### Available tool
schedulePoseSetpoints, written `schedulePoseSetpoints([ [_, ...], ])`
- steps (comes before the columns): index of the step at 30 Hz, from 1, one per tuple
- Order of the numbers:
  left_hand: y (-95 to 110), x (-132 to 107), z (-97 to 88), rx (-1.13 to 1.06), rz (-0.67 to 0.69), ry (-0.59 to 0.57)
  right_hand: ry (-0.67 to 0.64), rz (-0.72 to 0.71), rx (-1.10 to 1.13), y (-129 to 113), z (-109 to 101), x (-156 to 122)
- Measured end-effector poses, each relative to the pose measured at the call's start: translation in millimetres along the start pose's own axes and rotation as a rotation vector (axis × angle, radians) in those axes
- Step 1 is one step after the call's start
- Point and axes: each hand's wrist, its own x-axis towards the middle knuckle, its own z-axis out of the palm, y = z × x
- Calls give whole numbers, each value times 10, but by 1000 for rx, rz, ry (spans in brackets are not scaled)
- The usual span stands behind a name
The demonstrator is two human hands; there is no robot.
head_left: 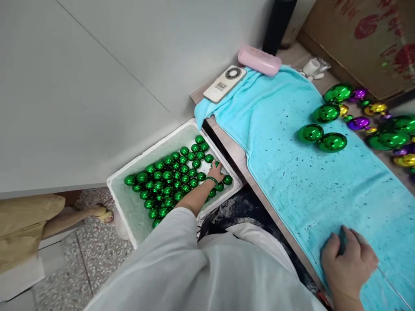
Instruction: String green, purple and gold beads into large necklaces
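My left hand (215, 172) reaches down into a white foam box (121, 203) on the floor, its fingers resting among many small shiny green balls (168, 181). Whether it grips one is hidden. A green band is on that wrist. My right hand (348, 259) rests on a turquoise towel (292, 172) on the table, fingers curled, with a thin wire or string (391, 283) running away from under it. Several larger green balls (326, 134) lie on the towel farther away.
Purple, gold and green balls (382, 125) lie strung together at the table's right. A phone (225, 83), a pink case (259, 60), a dark bottle (278, 23) and a cardboard box (363, 39) sit at the far end. Another person's leg (58, 220) is at the left.
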Motion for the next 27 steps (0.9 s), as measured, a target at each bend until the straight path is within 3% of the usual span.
schedulePoseSetpoints([
  [6, 200, -12, 38, -81, -124, 138, 18, 7, -7, -28, -17, 8],
  [10, 214, -88, -144, -133, -155, 231, 20, 29, 18, -45, -16, -10],
  [12, 160, -210, -340, -153, -165, 306, 24, 50, 31, -45, -7, -18],
  [15, 106, -542, -794, -163, -112, 431, 30, 69, 13, -53, 3, -29],
  [16, 134, -669, -983, -169, -51, 492, 34, 66, 5, -61, 4, -33],
  [17, 202, -786, -1182, -205, 99, 635, 36, 61, 2, -70, 3, -35],
  [19, 483, -955, -1567, -244, 435, 794, 43, 58, 5, -88, 0, -36],
  [22, 1228, -1046, -1921, -145, 877, 728, 38, 86, 8, -98, -1, -34],
  [25, 2038, -1033, -1895, 130, 1123, 475, 23, 107, 21, -99, -7, -43],
  [27, 2417, -989, -1767, 379, 1202, 370, 18, 116, 34, -104, -12, -57],
])
